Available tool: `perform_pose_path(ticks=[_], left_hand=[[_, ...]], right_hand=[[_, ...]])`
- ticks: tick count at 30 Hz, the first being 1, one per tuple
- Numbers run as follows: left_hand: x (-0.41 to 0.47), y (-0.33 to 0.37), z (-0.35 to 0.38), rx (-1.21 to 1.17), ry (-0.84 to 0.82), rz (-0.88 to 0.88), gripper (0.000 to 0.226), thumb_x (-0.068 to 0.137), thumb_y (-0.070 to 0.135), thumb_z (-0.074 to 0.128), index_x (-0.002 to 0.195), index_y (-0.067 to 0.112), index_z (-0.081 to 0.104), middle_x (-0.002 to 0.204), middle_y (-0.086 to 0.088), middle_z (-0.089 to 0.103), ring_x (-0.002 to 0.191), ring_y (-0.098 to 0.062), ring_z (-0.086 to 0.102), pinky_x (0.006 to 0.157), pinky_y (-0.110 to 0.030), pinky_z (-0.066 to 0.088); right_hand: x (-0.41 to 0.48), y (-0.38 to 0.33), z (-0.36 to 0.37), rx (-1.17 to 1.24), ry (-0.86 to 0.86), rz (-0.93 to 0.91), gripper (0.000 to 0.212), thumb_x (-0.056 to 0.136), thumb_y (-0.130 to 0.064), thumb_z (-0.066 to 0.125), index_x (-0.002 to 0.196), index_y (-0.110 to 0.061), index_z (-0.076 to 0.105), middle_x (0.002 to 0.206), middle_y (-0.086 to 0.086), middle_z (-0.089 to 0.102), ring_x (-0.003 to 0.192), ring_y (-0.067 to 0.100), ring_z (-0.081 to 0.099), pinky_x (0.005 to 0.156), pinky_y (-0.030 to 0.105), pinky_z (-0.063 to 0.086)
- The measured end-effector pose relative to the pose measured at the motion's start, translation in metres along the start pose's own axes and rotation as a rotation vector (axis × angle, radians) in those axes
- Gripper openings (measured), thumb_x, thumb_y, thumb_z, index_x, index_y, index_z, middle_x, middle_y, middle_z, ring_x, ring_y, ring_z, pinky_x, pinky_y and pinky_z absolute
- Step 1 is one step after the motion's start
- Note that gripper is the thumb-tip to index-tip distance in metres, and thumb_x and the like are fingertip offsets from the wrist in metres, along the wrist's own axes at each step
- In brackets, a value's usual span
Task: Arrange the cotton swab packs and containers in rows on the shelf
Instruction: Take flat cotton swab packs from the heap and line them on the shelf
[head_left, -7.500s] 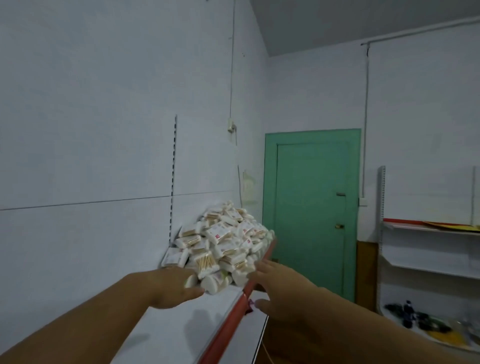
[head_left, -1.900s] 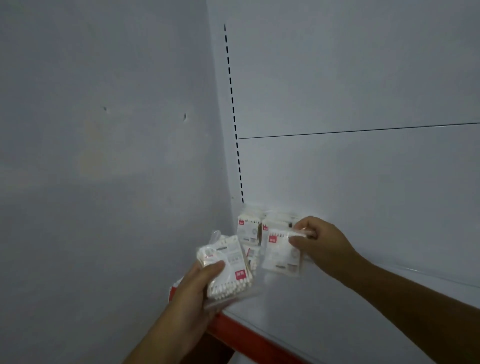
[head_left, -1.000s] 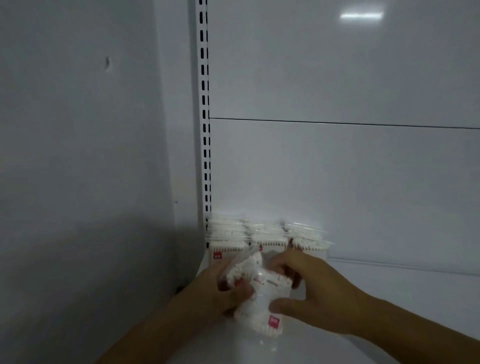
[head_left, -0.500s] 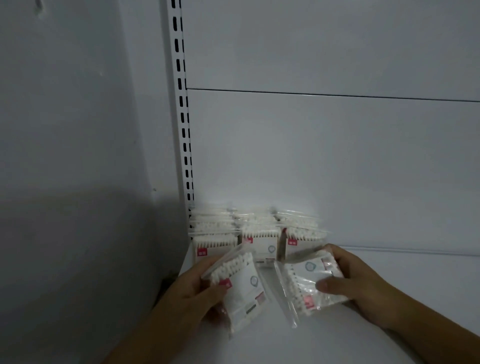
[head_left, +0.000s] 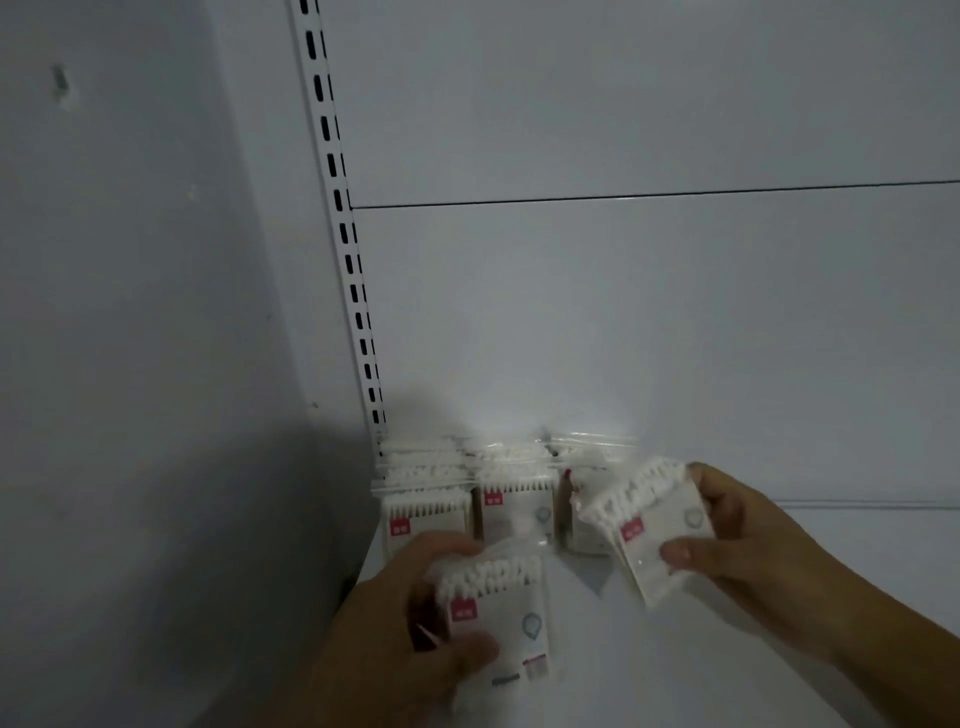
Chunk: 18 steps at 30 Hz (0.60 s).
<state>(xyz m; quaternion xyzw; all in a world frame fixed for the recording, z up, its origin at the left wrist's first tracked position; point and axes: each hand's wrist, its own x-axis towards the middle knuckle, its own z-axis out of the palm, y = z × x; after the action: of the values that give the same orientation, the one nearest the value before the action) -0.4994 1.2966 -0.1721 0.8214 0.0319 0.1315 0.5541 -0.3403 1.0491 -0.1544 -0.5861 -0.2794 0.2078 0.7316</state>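
The left hand's grip is closed round one swab pack, which is upright with its cotton tips on top. The right hand pinches a second pack — tilted, tips up-left. Both sit just before the standing rows in the shelf's back corner. Each is best squared first — long axis vertical, label forward — then set flush against its row.

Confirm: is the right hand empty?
No, the right hand pinches a cotton swab pack between thumb and fingers.
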Motion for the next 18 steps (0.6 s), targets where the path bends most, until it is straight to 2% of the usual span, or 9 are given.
perform_pose_path(ticks=[2, 4, 7, 10, 11, 13, 14, 16, 18], left_hand=[[0.004, 0.015, 0.002, 0.176, -0.01, 0.089, 0.061, 0.05, 0.056, 0.071, 0.103, 0.07, 0.045, 0.084, 0.026, 0.069, 0.068, 0.001, 0.068, 0.061, -0.013, 0.051], [0.015, 0.032, 0.006, 0.292, 0.042, 0.202, 0.056, 0.057, 0.06, 0.065, 0.107, 0.07, 0.043, 0.085, 0.034, 0.065, 0.07, 0.008, 0.066, 0.062, -0.008, 0.049], [0.037, 0.046, 0.014, 0.491, 0.207, 0.358, 0.041, 0.068, 0.056, 0.065, 0.106, 0.056, 0.051, 0.088, 0.028, 0.066, 0.077, 0.005, 0.065, 0.068, -0.011, 0.051], [0.055, 0.04, 0.023, 0.855, 0.275, 0.479, 0.044, 0.068, 0.039, 0.082, 0.108, 0.027, 0.067, 0.106, 0.006, 0.068, 0.098, -0.018, 0.066, 0.085, -0.034, 0.049], [0.058, 0.036, 0.025, 0.948, 0.239, 0.412, 0.05, 0.072, 0.041, 0.079, 0.117, 0.024, 0.065, 0.123, 0.002, 0.063, 0.115, -0.022, 0.059, 0.098, -0.042, 0.041], [0.059, 0.029, 0.027, 1.031, 0.172, 0.268, 0.059, 0.082, 0.051, 0.067, 0.135, 0.028, 0.052, 0.145, 0.007, 0.044, 0.137, -0.018, 0.038, 0.116, -0.041, 0.017], [0.058, 0.028, 0.025, 1.052, 0.169, 0.276, 0.061, 0.08, 0.048, 0.071, 0.134, 0.026, 0.054, 0.144, 0.004, 0.047, 0.136, -0.02, 0.041, 0.116, -0.045, 0.018], [0.056, 0.027, 0.026, 1.097, 0.205, 0.347, 0.064, 0.063, 0.033, 0.088, 0.122, 0.018, 0.066, 0.127, -0.006, 0.064, 0.119, -0.03, 0.059, 0.102, -0.059, 0.034], [0.055, 0.025, 0.03, 1.143, 0.291, 0.424, 0.066, 0.056, 0.024, 0.09, 0.118, 0.017, 0.069, 0.122, -0.007, 0.067, 0.115, -0.031, 0.062, 0.094, -0.067, 0.038]], right_hand=[[-0.002, -0.004, 0.005, -0.126, 0.109, -0.079, 0.053, 0.059, 0.001, 0.075, 0.105, 0.0, 0.05, 0.091, 0.02, 0.072, 0.079, 0.034, 0.07, 0.067, 0.036, 0.057], [-0.004, -0.003, 0.009, -0.257, 0.204, -0.14, 0.047, 0.063, -0.003, 0.077, 0.104, -0.007, 0.054, 0.093, 0.01, 0.074, 0.082, 0.03, 0.072, 0.072, 0.038, 0.058], [-0.001, 0.009, 0.007, -0.423, 0.338, -0.168, 0.036, 0.069, 0.0, 0.08, 0.092, -0.008, 0.053, 0.088, -0.001, 0.074, 0.077, 0.022, 0.072, 0.066, 0.034, 0.06], [0.0, 0.022, 0.006, -0.493, 0.402, -0.153, 0.037, 0.068, -0.007, 0.083, 0.081, -0.007, 0.048, 0.08, 0.005, 0.072, 0.076, 0.021, 0.07, 0.068, 0.038, 0.055], [0.0, 0.025, 0.005, -0.524, 0.408, -0.14, 0.038, 0.068, -0.01, 0.084, 0.079, -0.008, 0.047, 0.078, 0.004, 0.071, 0.072, 0.018, 0.069, 0.065, 0.034, 0.054], [0.002, 0.029, 0.005, -0.637, 0.431, -0.124, 0.037, 0.069, -0.018, 0.084, 0.075, -0.013, 0.048, 0.076, -0.004, 0.071, 0.062, 0.014, 0.064, 0.059, 0.028, 0.05], [0.003, 0.03, 0.005, -0.678, 0.443, -0.111, 0.036, 0.069, -0.023, 0.084, 0.075, -0.015, 0.05, 0.076, -0.006, 0.071, 0.061, 0.018, 0.062, 0.059, 0.031, 0.05], [0.004, 0.03, 0.005, -0.72, 0.451, -0.075, 0.034, 0.067, -0.03, 0.084, 0.074, -0.019, 0.053, 0.077, -0.004, 0.07, 0.067, 0.024, 0.061, 0.061, 0.036, 0.05], [0.006, 0.031, 0.006, -0.775, 0.448, -0.044, 0.033, 0.063, -0.031, 0.087, 0.078, -0.019, 0.06, 0.078, -0.002, 0.069, 0.07, 0.022, 0.062, 0.064, 0.034, 0.05]])
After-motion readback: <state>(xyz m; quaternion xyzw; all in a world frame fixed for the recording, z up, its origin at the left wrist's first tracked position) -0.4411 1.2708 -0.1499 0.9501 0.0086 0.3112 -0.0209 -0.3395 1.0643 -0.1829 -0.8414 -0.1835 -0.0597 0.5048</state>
